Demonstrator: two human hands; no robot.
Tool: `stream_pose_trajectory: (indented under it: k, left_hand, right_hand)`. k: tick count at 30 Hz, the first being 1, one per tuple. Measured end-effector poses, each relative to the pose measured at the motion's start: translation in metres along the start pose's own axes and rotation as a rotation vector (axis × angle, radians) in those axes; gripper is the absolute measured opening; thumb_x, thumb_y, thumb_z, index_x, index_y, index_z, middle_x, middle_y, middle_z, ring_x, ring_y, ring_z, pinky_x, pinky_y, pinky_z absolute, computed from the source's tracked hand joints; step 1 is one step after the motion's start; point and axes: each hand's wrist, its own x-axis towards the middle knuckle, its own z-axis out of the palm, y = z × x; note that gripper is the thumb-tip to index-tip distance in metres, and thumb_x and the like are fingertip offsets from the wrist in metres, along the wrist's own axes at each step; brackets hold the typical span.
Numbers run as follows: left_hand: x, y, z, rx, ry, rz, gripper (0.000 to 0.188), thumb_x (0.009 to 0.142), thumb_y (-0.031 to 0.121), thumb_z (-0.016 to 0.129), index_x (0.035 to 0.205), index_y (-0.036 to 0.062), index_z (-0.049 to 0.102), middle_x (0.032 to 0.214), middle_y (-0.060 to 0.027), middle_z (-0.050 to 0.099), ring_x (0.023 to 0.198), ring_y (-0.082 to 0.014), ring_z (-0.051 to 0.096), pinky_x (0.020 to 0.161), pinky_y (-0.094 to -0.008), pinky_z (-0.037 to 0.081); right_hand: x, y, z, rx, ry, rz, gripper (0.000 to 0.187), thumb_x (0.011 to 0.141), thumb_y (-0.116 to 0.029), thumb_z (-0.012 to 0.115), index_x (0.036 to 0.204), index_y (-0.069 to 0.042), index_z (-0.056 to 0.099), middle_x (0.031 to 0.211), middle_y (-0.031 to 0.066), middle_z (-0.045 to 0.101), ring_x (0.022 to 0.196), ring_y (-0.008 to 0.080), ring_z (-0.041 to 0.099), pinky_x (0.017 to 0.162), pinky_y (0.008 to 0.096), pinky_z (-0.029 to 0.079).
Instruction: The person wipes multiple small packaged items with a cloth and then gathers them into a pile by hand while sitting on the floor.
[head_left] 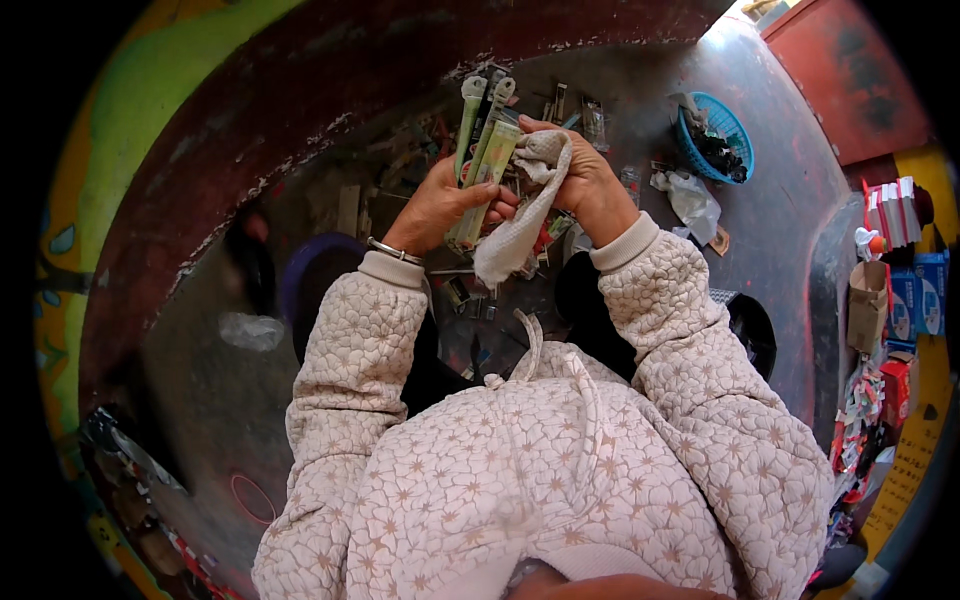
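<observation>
My left hand (432,208) is closed around several long, slim packages (494,155) in green, black and clear plastic, with rounded hang tabs at their upper ends. My right hand (597,188) grips a crumpled off-white cloth (515,240), which hangs down beside the packages. Its fingers are up against the right side of the bundle; part of them is hidden behind it. Under both hands, a litter of small packages and scraps (400,155) covers the floor.
A blue plastic basket (738,128) with dark stuff in it stands at the far right, beside a clear plastic bag (692,203). A purple basin (295,275) is on my left, near another clear bag (251,331). Boxes (868,300) line the right side. A dark red ledge (200,150) curves along the far left.
</observation>
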Motion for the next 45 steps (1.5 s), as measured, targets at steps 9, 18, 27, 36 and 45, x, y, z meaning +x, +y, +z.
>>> stream_pose_trajectory:
  k: [9, 18, 27, 36, 45]
  left_hand:
    - [-0.001, 0.0, 0.004, -0.191, -0.02, -0.071, 0.038, 0.085, 0.02, 0.058, 0.114, -0.0025, 0.045, 0.091, -0.0134, 0.062, 0.072, -0.0126, 0.061, 0.064, -0.0234, 0.052]
    - [-0.001, -0.008, 0.004, -0.148, -0.024, -0.05, 0.039, 0.087, 0.022, 0.055, 0.117, -0.0009, 0.043, 0.092, -0.0139, 0.062, 0.063, -0.0108, 0.061, 0.057, -0.0208, 0.052]
    - [-0.004, -0.007, 0.012, -0.005, -0.005, -0.061, 0.033, 0.089, 0.021, 0.051, 0.113, -0.0007, 0.046, 0.092, -0.0141, 0.063, 0.062, -0.0088, 0.059, 0.057, -0.0198, 0.051]
    - [-0.005, -0.003, 0.012, -0.284, -0.068, -0.033, 0.046, 0.083, 0.019, 0.06, 0.119, -0.0009, 0.04, 0.098, -0.0167, 0.061, 0.056, -0.0074, 0.056, 0.05, -0.0172, 0.048]
    - [-0.012, 0.001, 0.014, -0.417, -0.149, -0.039, 0.051, 0.08, 0.011, 0.059, 0.124, -0.0005, 0.036, 0.11, -0.0189, 0.057, 0.054, -0.0076, 0.056, 0.047, -0.0162, 0.05]
  right_hand:
    - [0.009, -0.006, -0.011, -0.479, 0.058, -0.801, 0.022, 0.07, 0.002, 0.064, 0.09, -0.004, 0.056, 0.081, 0.0068, 0.058, 0.07, 0.015, 0.057, 0.061, 0.0292, 0.05]
    - [0.005, -0.019, -0.009, -0.713, 0.05, -0.756, 0.037, 0.069, -0.004, 0.067, 0.103, 0.003, 0.056, 0.078, 0.0074, 0.062, 0.073, 0.0106, 0.058, 0.065, 0.0231, 0.048]
    - [0.003, -0.018, -0.006, -0.834, 0.076, -0.721, 0.016, 0.071, -0.008, 0.068, 0.081, 0.002, 0.06, 0.07, 0.0051, 0.061, 0.058, 0.0099, 0.055, 0.054, 0.0234, 0.045]
    - [0.005, -0.026, -0.015, -1.037, 0.097, -0.898, 0.011, 0.075, -0.007, 0.061, 0.082, 0.001, 0.063, 0.074, 0.0033, 0.061, 0.064, 0.0081, 0.054, 0.059, 0.0229, 0.045]
    - [0.01, -0.024, -0.013, -0.954, -0.092, -0.867, 0.013, 0.076, -0.003, 0.062, 0.088, 0.001, 0.062, 0.077, 0.0032, 0.062, 0.068, 0.0075, 0.056, 0.062, 0.0212, 0.046]
